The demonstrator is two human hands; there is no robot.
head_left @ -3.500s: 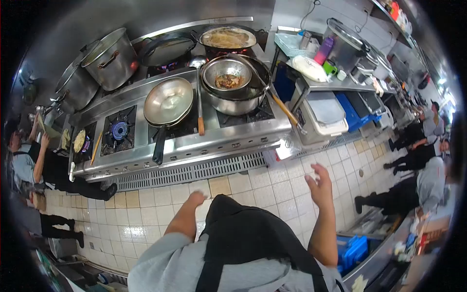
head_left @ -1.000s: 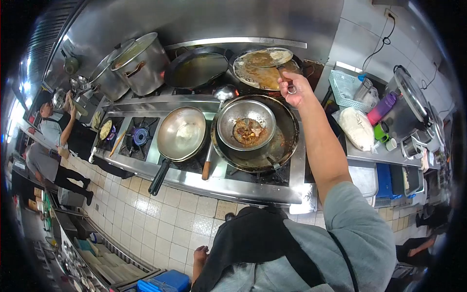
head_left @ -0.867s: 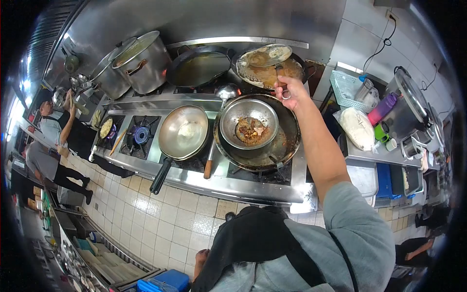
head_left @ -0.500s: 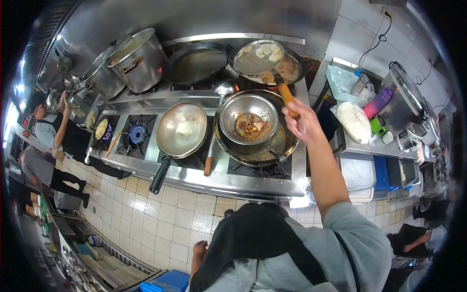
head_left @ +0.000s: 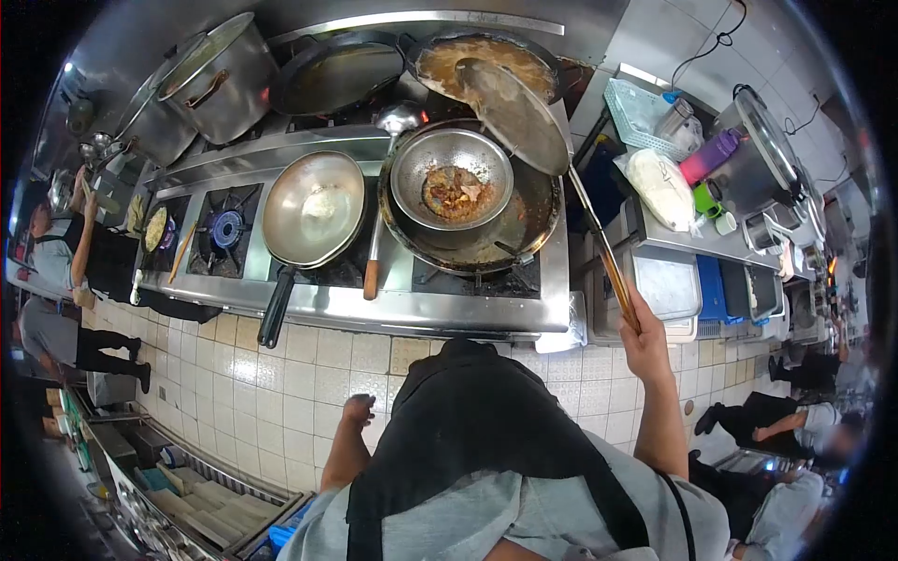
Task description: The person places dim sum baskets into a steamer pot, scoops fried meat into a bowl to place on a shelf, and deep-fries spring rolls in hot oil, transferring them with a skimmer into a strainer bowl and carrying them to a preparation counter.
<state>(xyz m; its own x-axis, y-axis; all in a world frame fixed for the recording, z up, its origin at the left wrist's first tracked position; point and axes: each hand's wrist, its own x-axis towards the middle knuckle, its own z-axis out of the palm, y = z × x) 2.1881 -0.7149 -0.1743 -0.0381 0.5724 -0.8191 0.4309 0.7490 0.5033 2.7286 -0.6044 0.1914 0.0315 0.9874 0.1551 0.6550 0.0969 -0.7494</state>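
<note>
My right hand [head_left: 644, 338] is closed round the wooden handle of a long-handled strainer [head_left: 514, 112]. The strainer's round mesh is tilted over the right edge of the back wok [head_left: 486, 64], which holds bubbling oil. In front of that wok, a perforated metal bowl [head_left: 404, 182] with reddish-brown fried bits [head_left: 455, 194] rests over a large wok [head_left: 543, 220]. My left hand [head_left: 358, 409] hangs low over the floor, fingers loosely curled and apart, with nothing visible in it.
Left of the bowl are a ladle [head_left: 372, 266] and a black-handled frying pan [head_left: 297, 229]. Tall pots [head_left: 224, 89] and a dark wok [head_left: 332, 79] stand behind. A side table [head_left: 758, 245] carries a basket and bottles. Several people are at both sides.
My right hand has drawn back toward me and down, and the strainer has swung from flat over the back wok to tilted at its right. My view has shifted; my left arm shows more.
</note>
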